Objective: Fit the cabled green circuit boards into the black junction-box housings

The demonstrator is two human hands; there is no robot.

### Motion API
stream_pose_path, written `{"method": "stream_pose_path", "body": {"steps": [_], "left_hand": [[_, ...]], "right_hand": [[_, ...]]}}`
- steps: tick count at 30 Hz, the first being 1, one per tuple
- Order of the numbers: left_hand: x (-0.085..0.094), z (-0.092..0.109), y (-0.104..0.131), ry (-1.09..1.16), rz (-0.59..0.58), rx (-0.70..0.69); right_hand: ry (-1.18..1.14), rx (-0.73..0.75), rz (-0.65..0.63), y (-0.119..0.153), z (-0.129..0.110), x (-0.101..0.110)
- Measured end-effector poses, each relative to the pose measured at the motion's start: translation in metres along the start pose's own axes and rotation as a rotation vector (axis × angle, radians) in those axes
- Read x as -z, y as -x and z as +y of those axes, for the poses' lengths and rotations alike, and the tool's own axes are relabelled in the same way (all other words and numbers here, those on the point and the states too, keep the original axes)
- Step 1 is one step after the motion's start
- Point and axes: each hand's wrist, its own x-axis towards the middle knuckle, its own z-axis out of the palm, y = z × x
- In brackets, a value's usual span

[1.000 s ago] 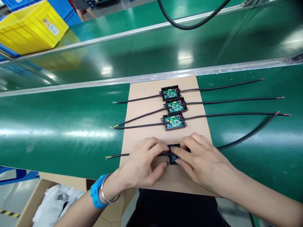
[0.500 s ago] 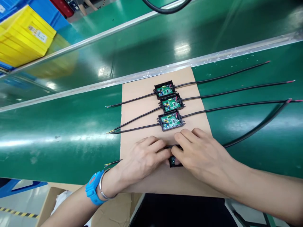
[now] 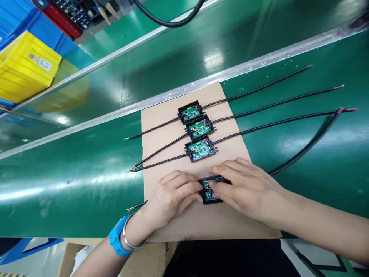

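A black plastic case with a green circuit board in it (image 3: 206, 195) lies at the near side of the cardboard sheet (image 3: 164, 161). My left hand (image 3: 174, 194) pinches its left end, fingers and thumb closed where the cable enters. My right hand (image 3: 250, 186) grips the right part, with fingertips bent over the board and covering much of it. Black cable runs out from beneath both hands. Three similar open cases, the far one (image 3: 190, 112), the middle one (image 3: 199, 127) and the near one (image 3: 201, 148), sit in a row beyond, each with a cable on either side.
A metal rail (image 3: 184, 90) crosses the green bench (image 3: 72, 173) behind the cardboard. At the upper left stands a yellow bin (image 3: 25, 69) beside blue ones. A black cable loop (image 3: 170, 24) hangs at the top. Below the bench edge is an open carton (image 3: 67, 257).
The right hand's fingers have shifted and spread a little, showing more of the board. The left hand stays at the case's left end. The whole view has moved slightly.
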Motion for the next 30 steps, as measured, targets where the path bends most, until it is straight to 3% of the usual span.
{"method": "stream_pose_path", "body": {"steps": [4, 9, 12, 20, 30], "left_hand": [[0.002, 0.001, -0.001, -0.025, -0.044, -0.017], [0.016, 0.008, -0.015, -0.270, -0.274, -0.075], [0.021, 0.008, -0.023, -0.260, -0.347, -0.070], [0.017, -0.002, -0.023, -0.055, -0.336, -0.053], [0.015, -0.008, -0.026, 0.062, -0.272, -0.096]], "right_hand": [[-0.007, -0.047, -0.012, -0.003, -0.001, 0.002], [-0.144, -0.142, -0.112, -0.010, 0.000, 0.005], [-0.250, -0.180, -0.168, -0.015, 0.001, 0.007], [-0.415, -0.301, -0.160, -0.016, 0.001, 0.009], [-0.234, -0.411, -0.097, -0.022, -0.013, -0.007]]}}
